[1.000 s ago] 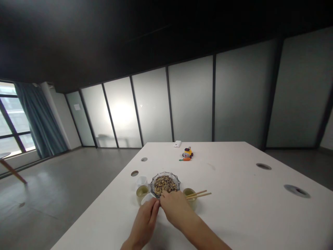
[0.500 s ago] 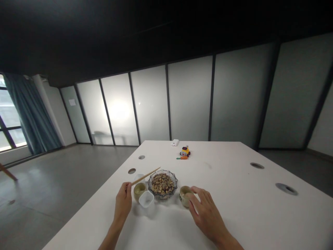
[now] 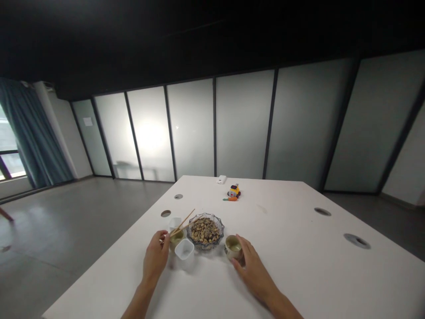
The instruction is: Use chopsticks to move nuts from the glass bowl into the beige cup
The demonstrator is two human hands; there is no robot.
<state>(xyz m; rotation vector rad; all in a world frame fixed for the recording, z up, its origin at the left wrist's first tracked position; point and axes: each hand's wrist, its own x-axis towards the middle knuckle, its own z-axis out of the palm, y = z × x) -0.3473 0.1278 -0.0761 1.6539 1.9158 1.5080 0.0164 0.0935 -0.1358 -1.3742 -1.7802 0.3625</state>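
Observation:
My left hand (image 3: 156, 254) is closed on a pair of thin wooden chopsticks (image 3: 186, 219), their tips spread apart and pointing up and right. Beneath them sits a small greenish cup (image 3: 178, 236), partly covered by the chopsticks. A translucent plastic cup (image 3: 185, 253) stands in front of it, and another clear container (image 3: 174, 222) shows behind. To the right, a scalloped glass bowl (image 3: 222, 230) is filled with brown seeds or nuts (image 3: 205, 230). My right hand (image 3: 254, 270) wraps its thumb and fingers around the right side of a patterned ceramic cup (image 3: 233, 248), whose inside looks empty.
Farther back on the white table (image 3: 282, 230) are a yellow toy vehicle (image 3: 234, 191), an orange toy carrot (image 3: 231, 199) and a white box-like object (image 3: 221, 179). Round holes (image 3: 357, 241) pierce the tabletop on both sides. Frosted glass panels (image 3: 241, 128) stand beyond.
The chopsticks, seen earlier as nearly one stick, are now splayed apart. My right hand has moved from over the ceramic cup's mouth to its side. The view has shifted slightly.

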